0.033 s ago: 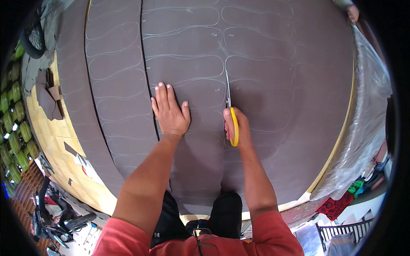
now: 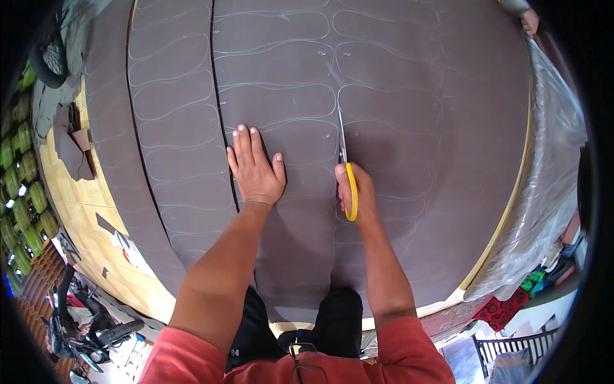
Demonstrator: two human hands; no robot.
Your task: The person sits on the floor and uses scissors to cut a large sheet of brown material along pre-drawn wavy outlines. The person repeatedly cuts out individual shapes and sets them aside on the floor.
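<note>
A large dark brown sheet (image 2: 396,153) covers the table, marked with rows of pale sole-shaped outlines. My left hand (image 2: 257,168) lies flat on it, fingers stretched out and slightly apart, holding nothing. To its right my right hand (image 2: 362,197) is closed round the yellow handles of a pair of scissors (image 2: 351,192). The scissors' metal blades point away from me, along the narrow gap between two columns of outlines. A cut line runs from the sheet's near edge up to the scissors. The lower blade is hidden by the sheet.
Dark slits divide the sheet's left part into strips. Brown offcuts (image 2: 73,144) lie on the pale wooden surface at the left. Clear plastic sheeting (image 2: 543,173) hangs along the right edge. Another person's hand (image 2: 529,21) shows at the far right corner. A motorcycle (image 2: 89,323) stands lower left.
</note>
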